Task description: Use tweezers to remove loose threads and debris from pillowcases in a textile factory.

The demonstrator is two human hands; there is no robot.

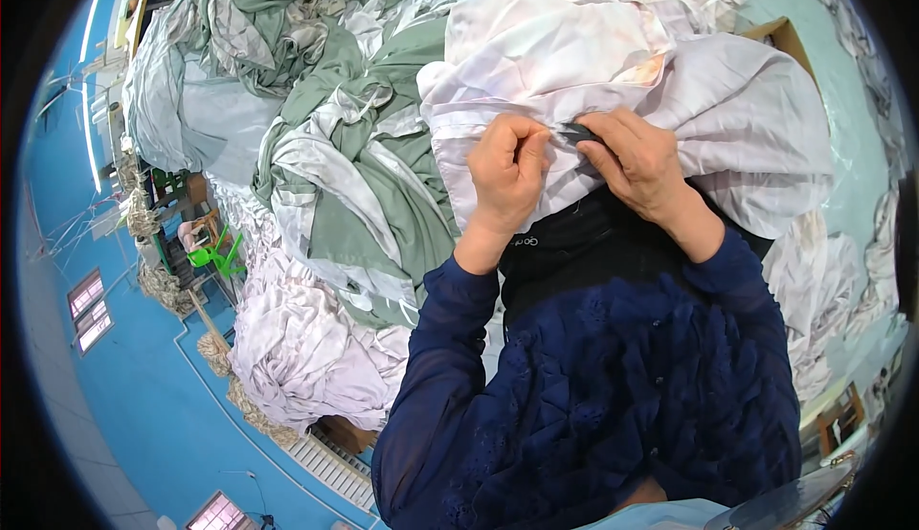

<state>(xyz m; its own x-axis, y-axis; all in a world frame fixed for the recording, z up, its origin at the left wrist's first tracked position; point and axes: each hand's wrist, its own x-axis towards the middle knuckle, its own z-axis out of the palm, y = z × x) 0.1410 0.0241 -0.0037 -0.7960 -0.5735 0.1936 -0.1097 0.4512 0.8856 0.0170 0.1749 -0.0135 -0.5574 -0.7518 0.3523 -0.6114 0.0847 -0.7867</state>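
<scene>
The left hand (pixel 507 174) pinches a hem fold of the white cloth (pixel 613 61) heaped before the person's chest, the right hand (pixel 637 161) clasps a small dark tool (pixel 578 134) against it; soft, light and limp, it seems best gripped at the hem.

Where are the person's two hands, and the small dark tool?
left hand (pixel 507 168), head view, on the knuckles, pinching white cloth.
right hand (pixel 637 161), head view, on the back of the hand.
small dark tool (pixel 577 134), head view, on its visible tip.
</scene>
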